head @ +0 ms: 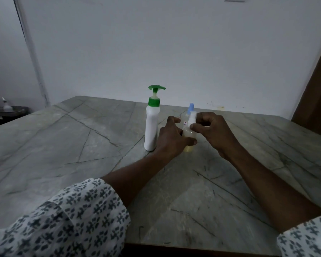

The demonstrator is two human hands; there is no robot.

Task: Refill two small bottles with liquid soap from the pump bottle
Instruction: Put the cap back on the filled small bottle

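the white, green-topped pump bottle (152,127) is standing upright toward the counter's (63,145) far edge, the yellowish clear bottle (188,149) just beside it, the blue-capped bottle (191,106) behind.

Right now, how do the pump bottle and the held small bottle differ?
The pump bottle is taller and opaque white; the small bottle is see-through, yellowish inside. The pump bottle is not held; left hand and right hand grip the small bottle. Both stand upright.

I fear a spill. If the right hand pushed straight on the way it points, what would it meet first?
Likely the left hand, gripping the same small bottle; pump bottle stands beyond.
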